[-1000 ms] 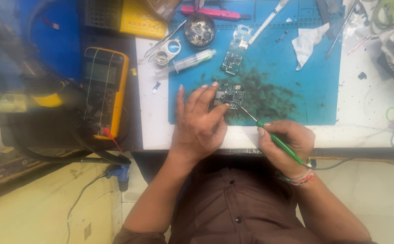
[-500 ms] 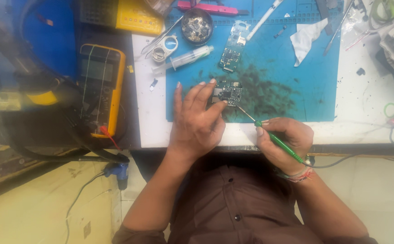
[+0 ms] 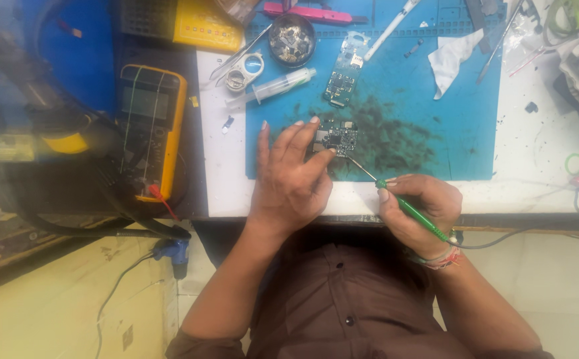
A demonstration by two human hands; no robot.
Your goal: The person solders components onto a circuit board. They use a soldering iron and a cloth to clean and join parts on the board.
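**Working on a small circuit board**

I am pressing my left hand (image 3: 289,176) flat, fingers spread, its fingertips holding the small circuit board (image 3: 338,138) down on the blue mat (image 3: 435,113). My right hand (image 3: 419,206) is closing around a green-handled tool (image 3: 412,211), gripping it like a pen, its thin metal tip touching the board's lower edge. A second board (image 3: 340,83) and a syringe (image 3: 273,88) are lying just beyond

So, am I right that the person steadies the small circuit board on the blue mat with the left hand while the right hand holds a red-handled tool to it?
Not quite: the tool in the right hand has a green handle, not red, as the head view shows. The rest holds: the left hand steadies the small circuit board on the blue mat.
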